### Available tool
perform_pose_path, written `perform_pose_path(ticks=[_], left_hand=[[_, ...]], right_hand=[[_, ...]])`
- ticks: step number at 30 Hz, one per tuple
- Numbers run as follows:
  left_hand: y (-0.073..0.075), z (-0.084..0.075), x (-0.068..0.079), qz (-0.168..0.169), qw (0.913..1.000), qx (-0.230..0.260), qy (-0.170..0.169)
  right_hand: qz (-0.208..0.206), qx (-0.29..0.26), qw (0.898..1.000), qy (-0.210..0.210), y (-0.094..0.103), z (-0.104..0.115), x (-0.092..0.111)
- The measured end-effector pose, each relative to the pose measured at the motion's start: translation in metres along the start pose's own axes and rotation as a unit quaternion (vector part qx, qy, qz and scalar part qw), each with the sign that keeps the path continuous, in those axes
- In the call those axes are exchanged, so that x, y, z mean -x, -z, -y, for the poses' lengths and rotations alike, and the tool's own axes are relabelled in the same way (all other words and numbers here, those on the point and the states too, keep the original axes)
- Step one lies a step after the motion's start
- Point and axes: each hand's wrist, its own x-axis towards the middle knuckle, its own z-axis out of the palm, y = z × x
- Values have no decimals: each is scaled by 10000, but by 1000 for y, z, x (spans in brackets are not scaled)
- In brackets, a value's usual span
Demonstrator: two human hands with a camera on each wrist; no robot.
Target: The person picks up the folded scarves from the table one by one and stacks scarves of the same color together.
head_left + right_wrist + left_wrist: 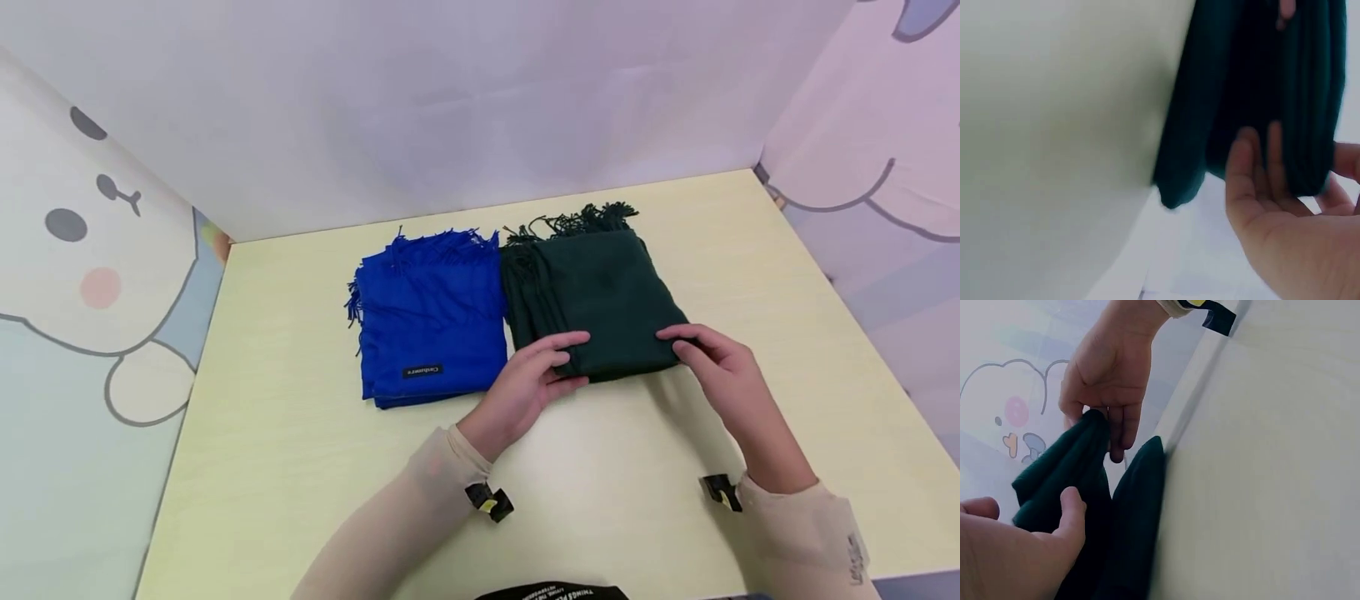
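A folded dark green scarf with fringe at its far end lies on the table. My left hand grips its near left edge, fingers on top and thumb low at the edge. At the near right corner my right hand pinches the folded layers; in the right wrist view the cloth sits between this hand's thumb and fingers. Both wrist views show the upper layers raised off a lower fold. A folded blue scarf with fringe and a black label lies just left of the green one.
The pale yellow table meets a white back wall. Side panels with cartoon animals stand to the left and right. A black printed item shows at the bottom edge. Black straps hang by the sleeves.
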Motion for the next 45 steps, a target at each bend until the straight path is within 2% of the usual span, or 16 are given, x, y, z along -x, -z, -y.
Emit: perform_pose_path(ticks=[6, 10, 17, 25, 33, 37, 41, 45], left_hand=[[1, 11, 4, -135, 9996, -16, 236], [2, 17, 6, -267, 9991, -93, 310], [2, 25, 6, -355, 9989, 65, 315], [0, 31, 7, -593, 9973, 295, 326], [-2, 35, 4, -905, 9954, 50, 325], [0, 35, 3, -867, 9956, -208, 284], [0, 33, 4, -821, 9937, -713, 269], [1, 30, 7, -965, 9823, -1601, 150]], right_hand=[[406, 116, 9990, -125, -2, -9, 2], [579, 584, 9961, -320, -2, -9, 0], [1016, 1399, 9833, -561, 1, -5, -9], [1111, 1991, 9722, -542, -4, -2, -14], [1135, 2254, 9660, -561, -6, 1, -21], [1154, 2354, 9635, -540, -8, 3, -23], [1101, 2430, 9626, -473, -8, 6, -23], [943, 2434, 9649, -276, -8, 10, -25]])
